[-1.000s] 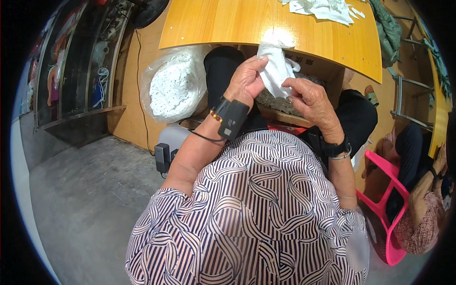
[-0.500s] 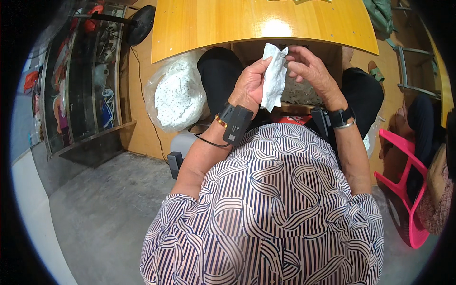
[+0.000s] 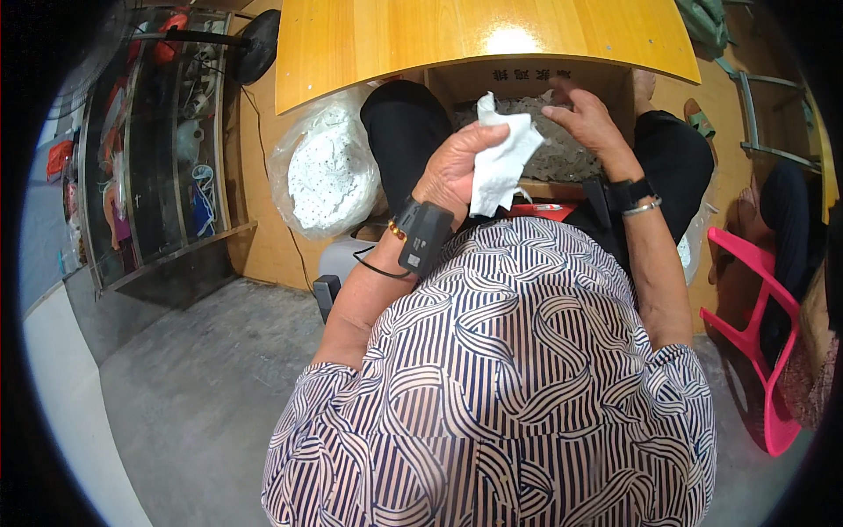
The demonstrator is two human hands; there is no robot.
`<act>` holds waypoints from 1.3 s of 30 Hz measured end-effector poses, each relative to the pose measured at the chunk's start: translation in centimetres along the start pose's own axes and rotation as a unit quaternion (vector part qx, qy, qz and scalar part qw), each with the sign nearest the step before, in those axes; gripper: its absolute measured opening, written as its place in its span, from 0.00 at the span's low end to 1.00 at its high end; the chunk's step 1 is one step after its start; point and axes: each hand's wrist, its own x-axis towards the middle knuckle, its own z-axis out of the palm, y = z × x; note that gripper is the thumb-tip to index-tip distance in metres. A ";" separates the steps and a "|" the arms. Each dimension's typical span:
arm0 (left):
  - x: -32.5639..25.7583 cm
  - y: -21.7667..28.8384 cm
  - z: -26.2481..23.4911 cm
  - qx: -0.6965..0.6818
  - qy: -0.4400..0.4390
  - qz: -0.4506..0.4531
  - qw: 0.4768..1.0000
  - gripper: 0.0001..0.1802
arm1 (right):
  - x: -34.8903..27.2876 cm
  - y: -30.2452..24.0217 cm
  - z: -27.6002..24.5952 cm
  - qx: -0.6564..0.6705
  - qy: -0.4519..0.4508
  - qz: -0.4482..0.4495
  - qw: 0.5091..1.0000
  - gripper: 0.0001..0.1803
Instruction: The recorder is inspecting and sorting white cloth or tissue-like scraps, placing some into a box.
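Observation:
My left hand (image 3: 457, 165) pinches a crumpled white piece of cloth or paper (image 3: 509, 158) between thumb and fingers. Its torn-looking edges hang down over my lap. To the right of it, my right hand (image 3: 594, 127) is apart from the white piece, with thumb and fingers spread and the fingertips blurred. Below both hands, between my knees, a cardboard box (image 3: 474, 77) holds a layer of grey scraps or fluff (image 3: 566, 160).
A wooden table (image 3: 395, 44) spans the far side, its edge just beyond my hands. Left of my knee sits a clear bag of white, dark-specked material (image 3: 329, 176). A glass-fronted cabinet (image 3: 158, 149) and a fan base (image 3: 259, 48) are left; a pink stool (image 3: 751, 329) and another person's leg (image 3: 784, 237) are right.
The white piece has turned and spread wider in my left hand. My right hand has moved away from it to the right, over the box.

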 end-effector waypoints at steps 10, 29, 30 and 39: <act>-0.1 1.1 -1.1 -0.042 -0.035 0.025 0.998 0.19 | -0.9 -8.8 -1.0 0.361 -0.236 0.029 0.902 0.18; 0.6 3.1 -3.0 -0.074 0.023 0.139 0.987 0.16 | -0.6 -9.5 0.4 0.220 -0.265 -0.105 0.933 0.14; 0.6 3.1 -3.1 -0.067 0.055 0.155 0.984 0.16 | -0.5 -9.4 -0.1 0.193 -0.286 -0.085 0.935 0.14; 0.1 2.7 -2.3 -0.014 0.010 0.194 0.981 0.18 | -1.3 -7.0 0.2 0.159 -0.127 -0.028 0.979 0.23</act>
